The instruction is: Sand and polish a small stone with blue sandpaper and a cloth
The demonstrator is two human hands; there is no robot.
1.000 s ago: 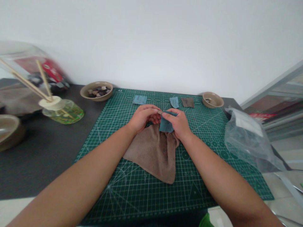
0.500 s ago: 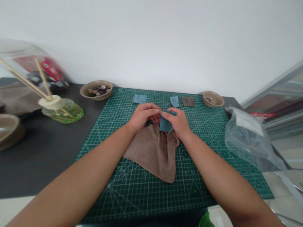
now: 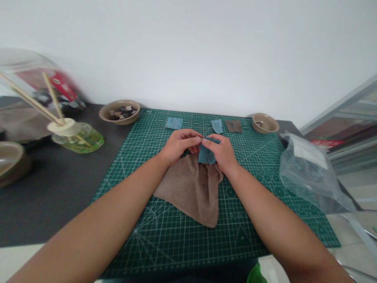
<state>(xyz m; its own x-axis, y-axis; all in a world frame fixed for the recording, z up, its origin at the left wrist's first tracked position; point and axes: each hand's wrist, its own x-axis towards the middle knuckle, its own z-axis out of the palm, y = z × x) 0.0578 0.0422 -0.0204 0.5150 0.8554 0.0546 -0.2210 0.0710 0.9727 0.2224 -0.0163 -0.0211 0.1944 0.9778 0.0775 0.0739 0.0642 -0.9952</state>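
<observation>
My right hand point(image 3: 223, 152) is closed on a folded piece of blue sandpaper point(image 3: 206, 155), which hangs down below the fingers. Thumb and fingers of my left hand point(image 3: 179, 144) pinch together, meeting the right fingertips; whatever small thing lies between them is hidden. A brown cloth point(image 3: 190, 188) drapes under both hands, its lower corner spread on the green cutting mat point(image 3: 159, 239). Behind the hands lie a blue sandpaper square point(image 3: 174, 123), a curled blue piece point(image 3: 217, 126) and a brown-grey piece point(image 3: 233, 126).
A bowl of small stones point(image 3: 120, 112) stands at the back left, another bowl point(image 3: 265, 123) with a small dark item at the back right. A reed diffuser point(image 3: 78, 135) and a third bowl point(image 3: 13, 163) sit left. A clear plastic bag point(image 3: 309, 171) lies right.
My fingertips have shifted very slightly against each other at the edge of the sandpaper. The cloth and everything around stay where they were.
</observation>
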